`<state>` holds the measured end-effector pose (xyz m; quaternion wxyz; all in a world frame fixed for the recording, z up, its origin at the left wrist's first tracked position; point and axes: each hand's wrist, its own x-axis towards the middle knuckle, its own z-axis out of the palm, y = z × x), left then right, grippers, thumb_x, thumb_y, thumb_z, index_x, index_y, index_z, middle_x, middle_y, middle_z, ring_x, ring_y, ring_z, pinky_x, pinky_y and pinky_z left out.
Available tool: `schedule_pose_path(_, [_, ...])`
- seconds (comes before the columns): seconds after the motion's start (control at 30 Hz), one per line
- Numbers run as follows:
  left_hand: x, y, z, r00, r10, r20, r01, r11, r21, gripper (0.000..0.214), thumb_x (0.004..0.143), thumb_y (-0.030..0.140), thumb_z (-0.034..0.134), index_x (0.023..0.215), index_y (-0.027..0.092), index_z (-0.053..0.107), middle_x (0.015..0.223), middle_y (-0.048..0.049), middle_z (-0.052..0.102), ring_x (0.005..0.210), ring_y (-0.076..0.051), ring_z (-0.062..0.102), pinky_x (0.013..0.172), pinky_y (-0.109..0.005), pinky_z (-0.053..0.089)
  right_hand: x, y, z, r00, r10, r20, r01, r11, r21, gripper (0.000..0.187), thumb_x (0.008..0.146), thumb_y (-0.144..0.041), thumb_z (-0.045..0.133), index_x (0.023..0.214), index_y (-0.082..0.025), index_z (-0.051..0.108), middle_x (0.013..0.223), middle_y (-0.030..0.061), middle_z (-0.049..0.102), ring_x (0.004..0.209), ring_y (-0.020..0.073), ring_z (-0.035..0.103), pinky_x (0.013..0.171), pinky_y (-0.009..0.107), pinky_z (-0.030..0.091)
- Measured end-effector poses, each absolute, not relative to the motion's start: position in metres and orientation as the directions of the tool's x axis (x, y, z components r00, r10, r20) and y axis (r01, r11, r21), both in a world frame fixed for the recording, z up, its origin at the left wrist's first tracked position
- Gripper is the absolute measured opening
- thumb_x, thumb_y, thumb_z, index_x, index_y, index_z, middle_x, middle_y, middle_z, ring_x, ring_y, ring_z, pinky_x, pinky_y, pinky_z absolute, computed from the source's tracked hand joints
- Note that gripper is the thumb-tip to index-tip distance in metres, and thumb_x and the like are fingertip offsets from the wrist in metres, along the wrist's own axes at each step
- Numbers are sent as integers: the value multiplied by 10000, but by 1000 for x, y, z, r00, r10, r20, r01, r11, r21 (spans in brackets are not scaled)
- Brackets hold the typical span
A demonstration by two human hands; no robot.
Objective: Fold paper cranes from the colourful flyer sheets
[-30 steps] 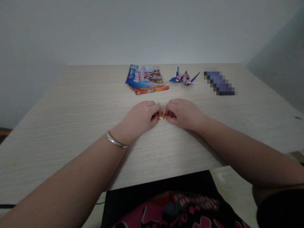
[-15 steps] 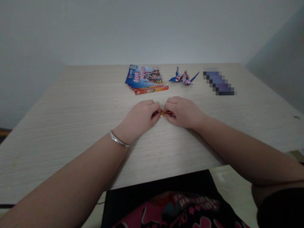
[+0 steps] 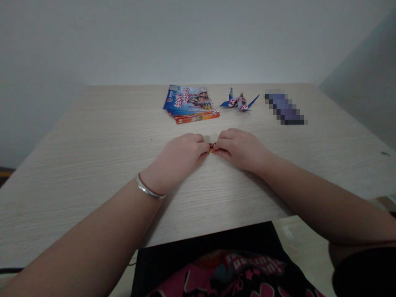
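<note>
Pale wood-grain counter (image 3: 93, 140) carries a fanned stack of blue-and-orange printed leaflets (image 3: 192, 101) and a folded blue-and-white paper figure (image 3: 243, 105). Centrally, small red-and-orange paper piece (image 3: 212, 151) sits between left hand (image 3: 185, 154) and right hand (image 3: 243, 149), each grip pinching it.

left hand (image 3: 185, 156) and right hand (image 3: 240, 147) sit near each other on a table (image 3: 105, 144), a paper piece (image 3: 212, 150) between their fingertips.
behind the hands, toward the table's far edge, three things lie in a row: a stack of leaflets (image 3: 190, 101) at left, origami (image 3: 243, 103) just beside it in the middle, and a blurred item (image 3: 285, 109) at right. the wall (image 3: 198, 41) rises behind the table; a bracelet (image 3: 148, 189) rings the left wrist, nearer the camera than the paper piece.
</note>
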<state>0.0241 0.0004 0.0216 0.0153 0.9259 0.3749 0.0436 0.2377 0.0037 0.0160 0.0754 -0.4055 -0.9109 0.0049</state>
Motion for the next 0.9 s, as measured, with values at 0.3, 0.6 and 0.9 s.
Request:
schedule_pose_path(0.3, [23, 3, 15, 720, 685, 114, 686, -727, 41, 338, 1051, 215, 456, 1225, 105, 725, 1177, -155, 704, 1092, -271, 653, 1007, -433, 544, 242, 17, 13, -588, 795, 149, 804, 595, -2, 240, 1034, -247, 572, 1072, -149, 788, 1078, 112, 752, 1032, 248, 661, 873, 340, 458])
schedule_pose_path(0.6, [27, -13, 21, 744, 664, 75, 668, -743, -41, 383, 1034, 250, 495, 1307, 37, 658, 1204, -204, 651, 1140, -321, 591, 1036, -471, 524, 246, 19, 16, -631, 771, 86, 773, 634, -8, 275, 1000, -132, 561, 1139, -172, 796, 1026, 106, 752, 993, 231, 659, 856, 327, 450])
schedule_pose_path(0.9, [29, -13, 22, 722, 687, 84, 688, -726, 20, 368, 1044, 267, 478, 1241, 40, 690, 1230, -210, 657, 1156, -329, 611, 1067, -500, 514, 247, 19, 14, -624, 770, 132, 777, 630, -5, 289, 1020, -132, 537, 1116, -203, 800, 1083, 84, 780, 1012, 222, 664, 841, 326, 458])
